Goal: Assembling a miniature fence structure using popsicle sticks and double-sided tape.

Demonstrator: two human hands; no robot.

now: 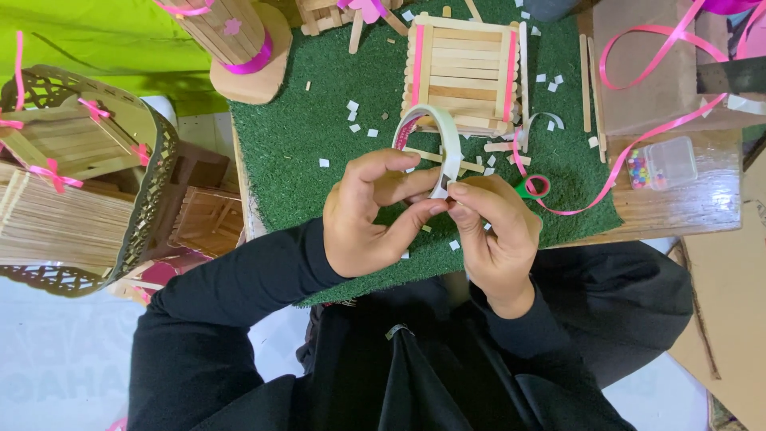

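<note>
My left hand point(369, 211) and my right hand point(495, 227) meet over a green grass mat point(295, 152), both pinching a white roll of tape point(443, 140) at its lower end. The roll stands on edge between my fingertips. Just beyond it lies a flat panel of wooden craft sticks point(464, 73) trimmed with two pink ribbon strips. Green-handled scissors point(533, 187) peek out beside my right hand. Black sleeves cover both my arms.
Pink ribbon point(638, 136) loops across the mat and a cardboard sheet point(650, 88) at right. A clear box of beads point(662, 162) sits on the wooden table. Stick-built baskets point(72, 183) stand at left, a stick cylinder point(231, 36) at the back. White paper bits litter the mat.
</note>
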